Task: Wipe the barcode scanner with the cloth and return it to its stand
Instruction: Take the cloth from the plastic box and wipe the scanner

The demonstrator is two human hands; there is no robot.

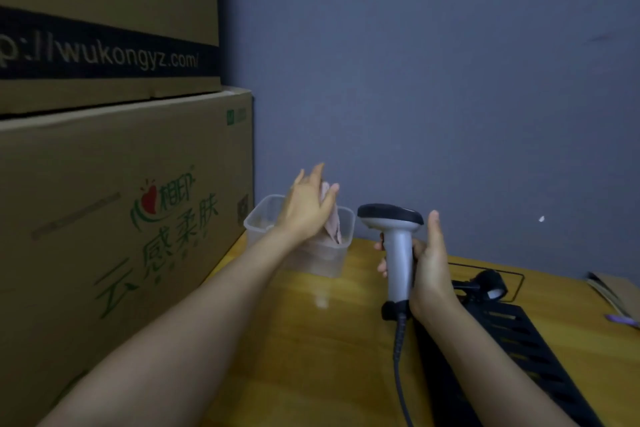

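Note:
My right hand grips the grey handle of the barcode scanner, held upright above the wooden table with its dark head pointing left. A coiled cable hangs from its base. My left hand reaches over a clear plastic container with a pale pink cloth held in its fingers; the cloth hangs down into the container. The black scanner stand sits on the table just right of my right wrist.
Two large cardboard boxes are stacked at the left, tight against the container. A blue-grey wall stands behind. A black slotted panel lies along the right of the yellow wooden table. Cardboard scraps lie far right.

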